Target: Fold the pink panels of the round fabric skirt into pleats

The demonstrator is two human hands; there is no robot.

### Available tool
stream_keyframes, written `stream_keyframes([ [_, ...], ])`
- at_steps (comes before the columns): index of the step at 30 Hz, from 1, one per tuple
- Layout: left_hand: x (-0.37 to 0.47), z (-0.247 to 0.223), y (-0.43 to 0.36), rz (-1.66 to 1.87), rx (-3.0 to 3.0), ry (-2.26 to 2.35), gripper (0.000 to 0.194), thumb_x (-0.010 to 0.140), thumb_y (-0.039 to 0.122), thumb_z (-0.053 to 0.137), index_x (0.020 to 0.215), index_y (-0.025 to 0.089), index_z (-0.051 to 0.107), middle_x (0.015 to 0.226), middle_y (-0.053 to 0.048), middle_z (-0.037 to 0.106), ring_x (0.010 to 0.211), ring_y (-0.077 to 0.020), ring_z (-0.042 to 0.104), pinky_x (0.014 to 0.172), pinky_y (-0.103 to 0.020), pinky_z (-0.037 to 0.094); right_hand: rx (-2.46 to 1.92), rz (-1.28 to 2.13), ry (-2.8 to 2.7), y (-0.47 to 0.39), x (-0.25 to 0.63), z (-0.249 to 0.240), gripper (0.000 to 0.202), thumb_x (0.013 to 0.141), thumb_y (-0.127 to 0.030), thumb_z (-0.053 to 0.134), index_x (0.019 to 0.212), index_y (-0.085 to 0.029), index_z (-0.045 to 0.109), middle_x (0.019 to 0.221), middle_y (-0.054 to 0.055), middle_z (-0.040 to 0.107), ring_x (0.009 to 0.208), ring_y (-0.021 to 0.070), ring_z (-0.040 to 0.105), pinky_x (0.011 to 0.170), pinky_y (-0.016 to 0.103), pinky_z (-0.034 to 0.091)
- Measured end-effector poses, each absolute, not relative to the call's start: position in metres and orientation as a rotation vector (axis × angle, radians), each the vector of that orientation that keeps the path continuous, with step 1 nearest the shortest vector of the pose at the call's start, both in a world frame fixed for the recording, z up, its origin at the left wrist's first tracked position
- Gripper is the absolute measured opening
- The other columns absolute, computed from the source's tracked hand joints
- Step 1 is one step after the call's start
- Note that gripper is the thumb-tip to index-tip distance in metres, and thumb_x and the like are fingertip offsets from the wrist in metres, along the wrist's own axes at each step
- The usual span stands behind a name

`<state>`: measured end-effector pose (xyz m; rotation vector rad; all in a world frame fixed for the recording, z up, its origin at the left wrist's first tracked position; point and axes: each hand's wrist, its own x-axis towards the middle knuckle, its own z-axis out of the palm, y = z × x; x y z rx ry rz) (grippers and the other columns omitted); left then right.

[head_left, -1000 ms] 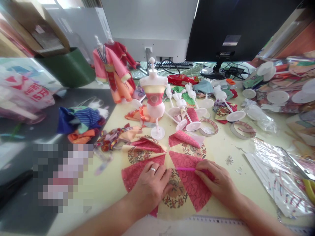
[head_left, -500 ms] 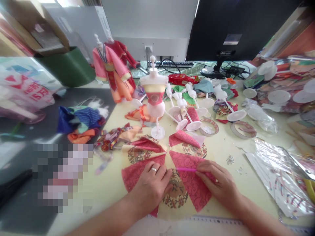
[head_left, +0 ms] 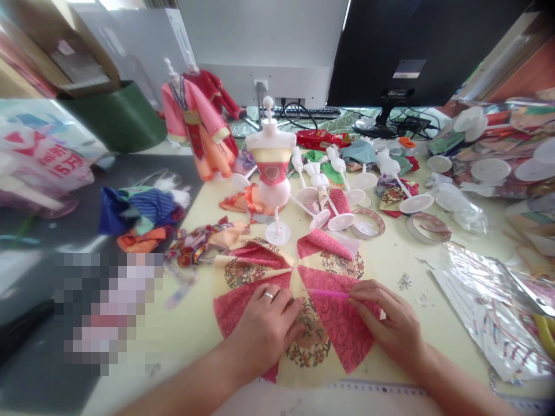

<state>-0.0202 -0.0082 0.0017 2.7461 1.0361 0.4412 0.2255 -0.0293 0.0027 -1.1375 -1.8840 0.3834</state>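
A round cloth of pink and cream patterned panels (head_left: pixel 342 329) lies spread on the pale table. My left hand (head_left: pixel 271 329) wears a ring and rests on its left-centre part, fingers apart and pressing the fabric. Between the thumb and fingers of my right hand (head_left: pixel 388 318) is a thin pink stick (head_left: pixel 327 294), which points left across the right pink panel. Just behind the cloth a white mannequin (head_left: pixel 271 150) stands upright on its round base, with a cream and red band around its torso.
Dressed figures (head_left: pixel 195 127) stand at the back left, before a monitor (head_left: pixel 416 52). Several small mannequins lie behind the cloth. Tape rolls (head_left: pixel 429 229), scrap fabric (head_left: pixel 147 208) and plastic packets (head_left: pixel 489 318) surround the work; a ruler (head_left: pixel 385 389) runs along the front.
The pink stick has shifted slightly up at its left end and now slants a little. My right hand has moved slightly to the right. My left hand stays on the cloth.
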Motion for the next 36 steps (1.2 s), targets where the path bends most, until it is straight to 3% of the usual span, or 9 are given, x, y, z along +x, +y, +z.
stream_keyframes([
  [16,-0.019,-0.001,-0.007,0.418,2.797,1.035,0.022,0.087,0.025,0.051,0.107,0.016,0.057,0.089,-0.006,0.057,0.083,-0.0221,0.048,0.079,-0.041,0.041,-1.195,0.404,-1.831,-0.029,0.228,0.002,0.010,0.088,-0.011,0.053,0.088,-0.020,0.057,0.079,0.004,0.061,0.074,0.0164,0.061,0.063,0.026,0.052],
  [21,-0.022,0.004,-0.006,0.589,2.770,1.009,0.027,0.088,0.019,0.047,0.113,0.013,0.055,0.089,-0.008,0.058,0.084,-0.0207,0.050,0.081,-0.040,0.042,-1.181,0.402,-1.823,-0.029,0.230,0.003,0.010,0.087,-0.011,0.055,0.088,-0.020,0.057,0.079,0.004,0.061,0.075,0.0170,0.061,0.061,0.026,0.051],
  [29,-0.021,0.008,-0.018,0.522,2.809,0.772,0.022,0.090,0.026,0.048,0.106,0.015,0.060,0.124,-0.009,0.055,0.117,-0.0252,0.043,0.103,-0.045,0.033,-1.186,0.410,-1.787,-0.029,0.237,0.003,0.011,0.086,-0.009,0.056,0.088,-0.020,0.057,0.079,0.004,0.061,0.075,0.0176,0.061,0.063,0.029,0.050],
  [36,-0.022,0.006,-0.016,0.443,2.833,0.736,0.024,0.089,0.025,0.050,0.108,0.014,0.060,0.131,-0.009,0.052,0.125,-0.0275,0.040,0.103,-0.048,0.035,-1.202,0.424,-1.774,-0.029,0.236,0.003,0.008,0.087,-0.013,0.056,0.087,-0.020,0.058,0.079,0.004,0.062,0.075,0.0184,0.061,0.064,0.030,0.050],
])
